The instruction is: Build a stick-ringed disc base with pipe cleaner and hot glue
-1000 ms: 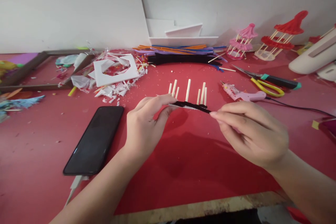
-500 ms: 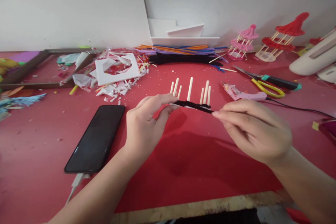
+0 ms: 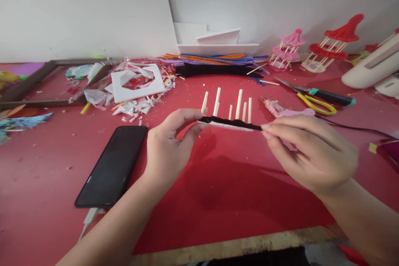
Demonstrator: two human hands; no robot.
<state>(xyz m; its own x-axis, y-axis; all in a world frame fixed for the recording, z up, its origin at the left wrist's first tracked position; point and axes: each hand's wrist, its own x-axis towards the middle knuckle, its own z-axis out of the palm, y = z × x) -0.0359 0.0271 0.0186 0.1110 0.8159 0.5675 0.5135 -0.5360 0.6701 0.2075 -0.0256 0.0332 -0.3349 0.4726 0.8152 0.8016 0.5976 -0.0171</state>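
My left hand pinches the left edge of a thin white foam base, held above the table. Several pale wooden sticks stand up from this base at differing heights. Along its near rim runs a fuzzy black pipe cleaner. Its free right end is pinched between the thumb and fingers of my right hand, which draws it out past the base's right side. The base is seen nearly edge-on, so its top is mostly hidden.
A black phone with a cable lies at left. Beyond are foam scraps, a bundle of pipe cleaners, a pink glue gun, yellow-handled pliers, and pink and red stick models.
The base with its sticks has turned in my left hand. My right hand has moved a little rightward, with the black pipe cleaner stretched straighter along the rim.
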